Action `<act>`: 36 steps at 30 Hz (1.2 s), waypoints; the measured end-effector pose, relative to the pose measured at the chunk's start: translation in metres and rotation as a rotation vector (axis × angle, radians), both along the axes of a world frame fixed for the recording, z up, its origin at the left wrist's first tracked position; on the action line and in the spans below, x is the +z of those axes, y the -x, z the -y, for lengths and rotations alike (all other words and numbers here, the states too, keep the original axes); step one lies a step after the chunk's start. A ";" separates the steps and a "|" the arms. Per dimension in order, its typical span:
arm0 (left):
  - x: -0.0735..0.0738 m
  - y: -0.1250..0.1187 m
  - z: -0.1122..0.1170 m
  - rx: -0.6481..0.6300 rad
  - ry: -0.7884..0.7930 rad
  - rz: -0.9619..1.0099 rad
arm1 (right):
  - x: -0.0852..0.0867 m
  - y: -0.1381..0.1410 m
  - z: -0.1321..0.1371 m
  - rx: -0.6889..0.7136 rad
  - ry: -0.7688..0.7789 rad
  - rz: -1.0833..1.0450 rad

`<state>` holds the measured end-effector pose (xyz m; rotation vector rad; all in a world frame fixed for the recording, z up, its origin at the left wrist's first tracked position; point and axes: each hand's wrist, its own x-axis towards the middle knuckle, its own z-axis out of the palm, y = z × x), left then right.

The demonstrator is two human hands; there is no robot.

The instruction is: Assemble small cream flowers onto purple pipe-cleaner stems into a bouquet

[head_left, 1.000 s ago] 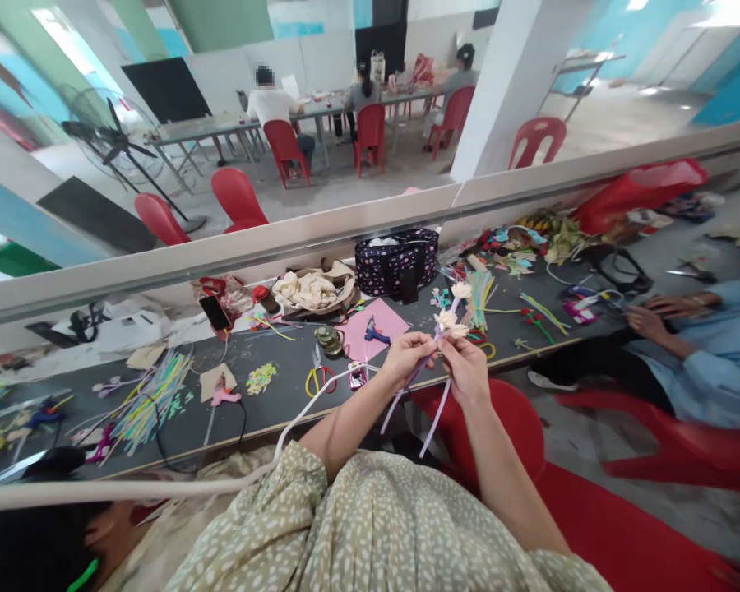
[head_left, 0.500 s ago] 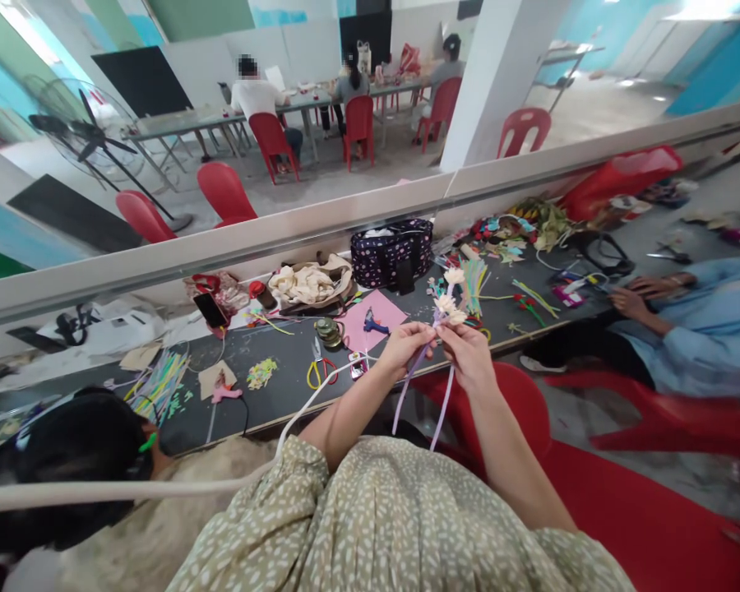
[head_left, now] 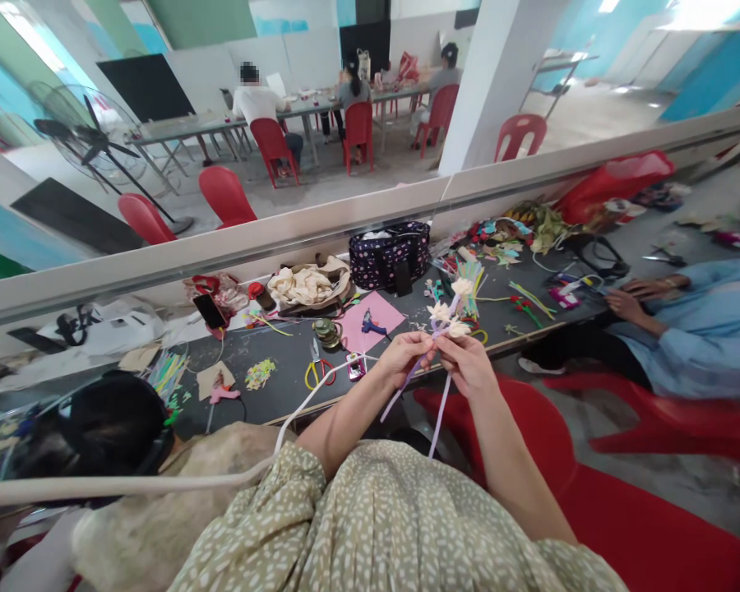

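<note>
Hidden / unclear:
- The spotted dress (head_left: 382, 526) fills the bottom of the view and covers the lap.
- A white cable (head_left: 160, 485) enters from the left frame edge. Its far end is lost behind the left forearm.
- The person at the near left is cut off by the frame. Only dark hair (head_left: 114, 423) and a shoulder show.
- The fingertips of both hands overlap, so the exact pinch points are hard to make out.

Hands:
- The left hand (head_left: 407, 355) is closed in a pinch on the lilac stems (head_left: 442, 411), just under the cream flowers (head_left: 442, 312).
- The right hand (head_left: 469, 366) is also closed on the stems, touching the left hand fingertip to fingertip.
- The bunch is upright, held in the air just short of the near edge of the table (head_left: 287, 349). The loose stem ends hang in front of a red chair (head_left: 530, 427).

Table, near edge to far edge:
- Yellow-handled scissors (head_left: 317, 372) lie by the near edge.
- A pink sheet (head_left: 379, 312) at mid-table carries a blue glue gun (head_left: 373, 326).
- A spotted bag (head_left: 390, 256) stands at the far edge.

Right end of the table: a co-worker's hand (head_left: 622, 302) rests at the edge, with its blue sleeve (head_left: 703, 345) behind it.

Far background: seated people, too small to tell what they handle.
</note>
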<state>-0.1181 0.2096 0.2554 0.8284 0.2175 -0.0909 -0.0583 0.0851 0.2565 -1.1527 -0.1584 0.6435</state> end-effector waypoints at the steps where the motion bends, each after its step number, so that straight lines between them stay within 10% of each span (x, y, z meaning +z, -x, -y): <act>1: 0.001 0.000 -0.001 -0.029 0.023 0.001 | 0.000 0.000 0.000 0.003 -0.002 0.002; 6: 0.002 -0.002 -0.005 -0.119 0.088 -0.027 | 0.002 0.002 -0.004 -0.056 0.022 0.053; 17: -0.002 -0.006 0.005 0.187 -0.251 0.024 | -0.004 -0.002 -0.008 -0.193 0.094 0.135; 36: 0.002 -0.008 0.004 -0.137 -0.011 -0.019 | -0.001 -0.009 0.009 -0.058 0.063 0.108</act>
